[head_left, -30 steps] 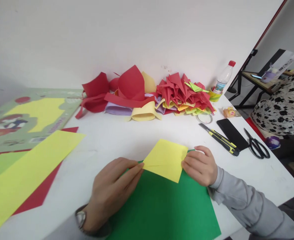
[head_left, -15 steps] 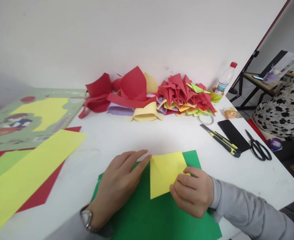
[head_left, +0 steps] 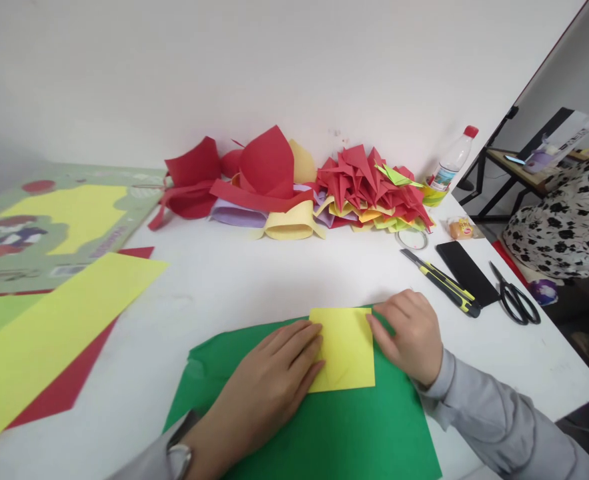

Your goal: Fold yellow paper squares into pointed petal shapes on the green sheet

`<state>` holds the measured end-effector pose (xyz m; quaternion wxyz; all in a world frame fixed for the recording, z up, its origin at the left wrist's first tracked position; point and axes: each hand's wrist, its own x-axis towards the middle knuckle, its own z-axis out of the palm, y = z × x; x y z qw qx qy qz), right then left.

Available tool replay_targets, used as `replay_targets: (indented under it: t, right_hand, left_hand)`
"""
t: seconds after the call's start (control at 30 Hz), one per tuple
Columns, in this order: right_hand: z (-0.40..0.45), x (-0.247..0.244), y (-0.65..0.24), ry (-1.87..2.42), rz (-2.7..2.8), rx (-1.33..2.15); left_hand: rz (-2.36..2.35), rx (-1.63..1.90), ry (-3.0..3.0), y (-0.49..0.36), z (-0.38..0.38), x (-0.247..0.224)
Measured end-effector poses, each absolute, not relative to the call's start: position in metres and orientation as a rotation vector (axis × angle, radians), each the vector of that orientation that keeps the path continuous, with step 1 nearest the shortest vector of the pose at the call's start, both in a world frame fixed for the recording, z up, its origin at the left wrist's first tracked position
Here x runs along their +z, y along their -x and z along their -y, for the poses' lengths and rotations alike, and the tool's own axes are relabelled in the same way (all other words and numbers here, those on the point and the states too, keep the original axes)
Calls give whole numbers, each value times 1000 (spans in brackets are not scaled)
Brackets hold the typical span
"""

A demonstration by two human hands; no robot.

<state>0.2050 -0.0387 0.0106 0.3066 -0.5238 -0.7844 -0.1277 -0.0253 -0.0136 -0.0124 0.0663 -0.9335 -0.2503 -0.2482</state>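
A small yellow paper square (head_left: 344,353) lies flat near the top edge of a large green sheet (head_left: 344,427), which is spread on a white counter (head_left: 234,287). At the square's nine o'clock side is the left hand (head_left: 267,387) of a person in grey sleeves, wearing a wristwatch (head_left: 180,460); its fingers are held together, nearly straight, with the tips resting on the paper and nothing gripped. At two o'clock the right hand (head_left: 409,333) is loosely curled, fingertips at the square's upper right corner; whether they pinch the paper cannot be told.

Clock directions that follow start from the square. At nine o'clock, a long yellow strip (head_left: 64,340) slants across a red sheet (head_left: 74,387), and at ten is a pale green printed board (head_left: 34,263). At eleven stand curved red paper shapes (head_left: 267,160) by the wall; at twelve is a heap of spiky red folded paper (head_left: 354,177). At one are a clear bottle (head_left: 454,157) with a red cap, a thin ring (head_left: 411,239) and a wrapped snack (head_left: 460,229). At two, a black-and-yellow utility knife (head_left: 441,283) lies next to a black slab (head_left: 467,273). Between two and three are black-handled scissors (head_left: 517,300).
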Motion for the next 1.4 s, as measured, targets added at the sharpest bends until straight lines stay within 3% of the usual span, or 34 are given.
replay_targets:
  t: [0.23,0.63,0.93,1.17,1.4]
  right_hand:
    - [40,0,-207,1735,2144,-242]
    - [42,0,-206,1658,2084,-88]
    - [42,0,-202,1250,1985,197]
    - [43,3,-189,900,2294,-54]
    - [39,1,-194,1006,2213,124]
  left_hand:
    - [758,-744,2799,26,13,-10]
    - [788,-791,2824,25,13,-9]
    - [826,-800,2863,25,14,-12]
    - [804,-783,2856,23,13,-9]
    - [792,-690,2898,25,9,-9]
